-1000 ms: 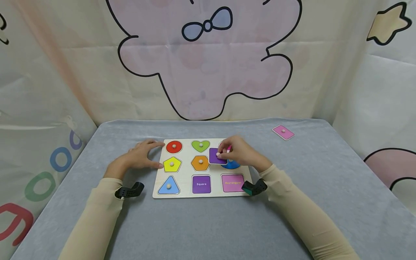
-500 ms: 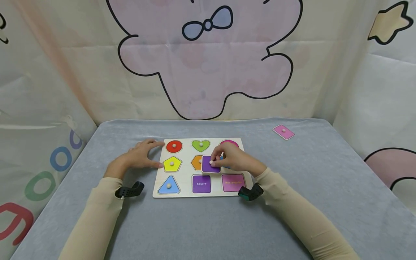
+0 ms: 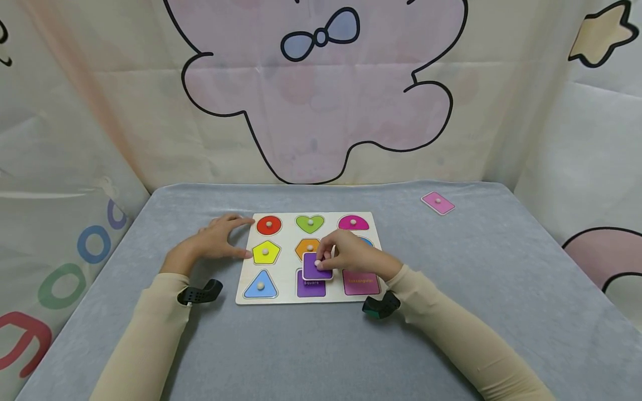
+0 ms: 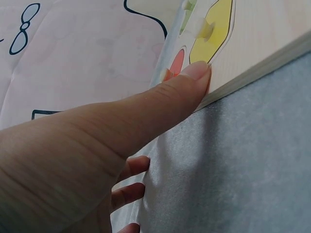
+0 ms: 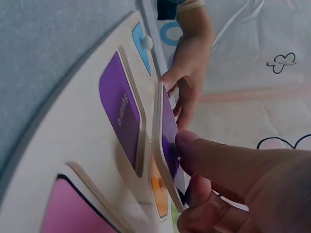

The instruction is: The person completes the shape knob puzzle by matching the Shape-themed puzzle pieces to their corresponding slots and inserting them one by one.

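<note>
A purple square puzzle piece (image 3: 313, 268) is pinched by its small knob between the thumb and fingers of my right hand (image 3: 351, 252). It hangs just above the wooden puzzle board (image 3: 286, 278), covering the upper part of the purple recess (image 3: 311, 288) marked "Square". In the right wrist view the piece (image 5: 167, 136) is tilted and apart from the board. My left hand (image 3: 213, 239) rests its thumb and a fingertip on the board's left edge, fingers spread. In the left wrist view the thumb (image 4: 197, 73) touches the edge beside the yellow pentagon (image 4: 214, 34).
A pink rectangle piece (image 3: 438, 203) lies at the table's back right. The pink rectangular recess (image 3: 360, 282) on the board shows its printed word. The red circle (image 3: 268, 225), green heart (image 3: 309, 224) and blue triangle (image 3: 260, 285) sit in the board.
My right hand has carried the purple square piece left and toward me, from the board's right part to over the "Square" recess. The left hand stays on the board's edge.
</note>
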The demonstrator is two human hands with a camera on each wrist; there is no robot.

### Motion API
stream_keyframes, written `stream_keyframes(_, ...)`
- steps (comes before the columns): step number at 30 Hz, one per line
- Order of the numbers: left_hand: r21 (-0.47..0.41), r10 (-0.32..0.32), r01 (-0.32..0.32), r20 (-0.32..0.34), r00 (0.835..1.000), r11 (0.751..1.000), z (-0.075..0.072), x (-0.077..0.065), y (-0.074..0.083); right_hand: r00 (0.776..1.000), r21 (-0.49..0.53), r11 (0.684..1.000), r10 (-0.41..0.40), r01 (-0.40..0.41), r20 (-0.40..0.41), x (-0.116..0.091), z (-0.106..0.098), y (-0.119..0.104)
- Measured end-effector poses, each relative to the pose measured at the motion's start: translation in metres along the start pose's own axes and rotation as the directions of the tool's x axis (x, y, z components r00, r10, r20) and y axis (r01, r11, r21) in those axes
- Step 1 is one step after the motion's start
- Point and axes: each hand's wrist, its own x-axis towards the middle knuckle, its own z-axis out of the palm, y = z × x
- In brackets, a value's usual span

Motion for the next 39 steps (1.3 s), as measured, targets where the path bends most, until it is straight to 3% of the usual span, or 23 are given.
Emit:
stream_keyframes(10,0.001,-0.003,0.003,0.008,1.0,1.0,-0.001,0.0,0.001,0.998,-0.02,0.998,0.059,-0.058,0.037,-0.001,0.01,-0.004)
stream_keyframes(39,-0.003,0.023,-0.023,0.009,1.0,1.0,-0.001,0.0,-0.002,0.995,-0.02,0.999,-0.023,0.025,0.092,-0.001,0.022,-0.005)
